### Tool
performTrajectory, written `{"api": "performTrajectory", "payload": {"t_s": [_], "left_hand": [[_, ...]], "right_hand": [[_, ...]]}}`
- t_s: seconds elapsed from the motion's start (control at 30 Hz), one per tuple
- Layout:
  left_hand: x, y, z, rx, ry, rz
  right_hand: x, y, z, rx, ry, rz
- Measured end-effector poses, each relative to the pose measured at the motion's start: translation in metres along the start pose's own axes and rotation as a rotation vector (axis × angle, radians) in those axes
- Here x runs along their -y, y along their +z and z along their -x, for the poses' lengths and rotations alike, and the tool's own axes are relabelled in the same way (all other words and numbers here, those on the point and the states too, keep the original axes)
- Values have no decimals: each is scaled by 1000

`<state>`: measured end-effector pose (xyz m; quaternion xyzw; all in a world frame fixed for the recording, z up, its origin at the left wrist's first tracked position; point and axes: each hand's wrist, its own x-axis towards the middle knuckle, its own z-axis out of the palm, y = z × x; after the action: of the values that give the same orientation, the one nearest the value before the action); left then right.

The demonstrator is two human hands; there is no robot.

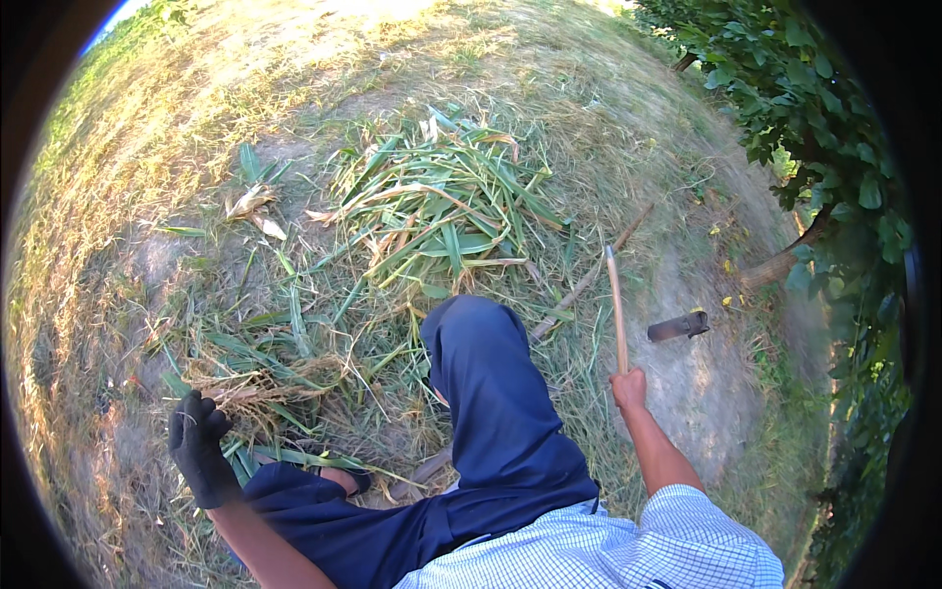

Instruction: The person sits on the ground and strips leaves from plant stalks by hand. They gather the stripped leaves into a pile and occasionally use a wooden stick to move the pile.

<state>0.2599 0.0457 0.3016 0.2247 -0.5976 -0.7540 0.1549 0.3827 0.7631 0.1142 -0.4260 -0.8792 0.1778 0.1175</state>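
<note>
My right hand (629, 389), bare, grips a wooden tool handle (617, 309) that points away from me, its far end bare. To the right of the handle and apart from it is a dark metal tool head (675, 327) with a socket-like end; whether it rests on the ground I cannot tell. My left hand (199, 442) wears a black glove, its fingers curled beside dry corn tassels (254, 394). Whether the glove holds any of them is unclear. Green corn leaves (298, 320) lie around the tassels.
Ahead lies a heap of cut corn leaves and stalks (449, 199). A corn ear in husk (255, 207) is left of it. A wooden pole (581, 287) runs along the ground towards my bent knee (486, 346). Leafy branches (817, 110) and a trunk (784, 261) stand right.
</note>
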Motion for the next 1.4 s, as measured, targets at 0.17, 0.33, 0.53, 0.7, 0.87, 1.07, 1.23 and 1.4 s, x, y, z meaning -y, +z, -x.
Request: {"api": "performTrajectory", "payload": {"t_s": [0.17,0.33,0.53,0.7,0.87,1.07,1.23,1.4], "left_hand": [[2,20,4,54,-23,34],[-7,11,7,13,-5,23],[1,-17,-5,40,8,194],[-7,-21,-14,74,60,507],[-16,-32,-10,-77,122,614],[-12,-31,-16,-6,117,654],[-44,-29,-21,-91,178,545],[-50,-36,-25,-178,231,386]], "right_hand": [[-24,20,-11,238,242,-213],[38,34,29,511,410,-349],[63,32,52,710,330,-313],[78,9,59,663,247,-283],[140,-22,45,596,127,-508],[267,-42,31,414,-216,-628],[392,-57,53,452,-522,-590],[497,-30,126,763,-788,-525]]}}
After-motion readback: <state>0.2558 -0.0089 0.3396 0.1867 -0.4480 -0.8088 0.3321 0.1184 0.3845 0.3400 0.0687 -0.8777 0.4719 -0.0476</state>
